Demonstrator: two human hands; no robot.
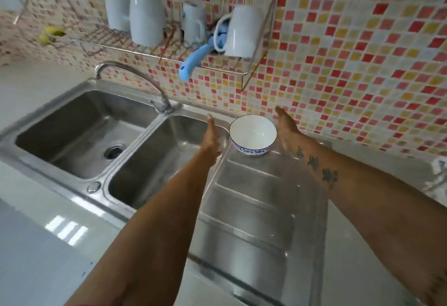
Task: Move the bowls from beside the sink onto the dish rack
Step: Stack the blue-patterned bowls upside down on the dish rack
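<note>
A white bowl (pixel 253 134) with a blue patterned outside stands upright on the steel drainboard (pixel 254 209), just right of the sink's right basin. My left hand (pixel 212 136) is stretched flat to the bowl's left, fingers apart, a small gap from its rim. My right hand (pixel 287 129) reaches in on the bowl's right side, open, close to the rim but not gripping it. The wire dish rack (pixel 154 49) hangs on the tiled wall above the faucet and carries white mugs.
A double steel sink (pixel 82 131) with a curved faucet (pixel 135 76) lies to the left. On the rack sit several upside-down white mugs (pixel 146 22) and a blue-handled utensil (pixel 193 64). A yellow-green item (pixel 52 33) hangs at the rack's left end. White counter surrounds the sink.
</note>
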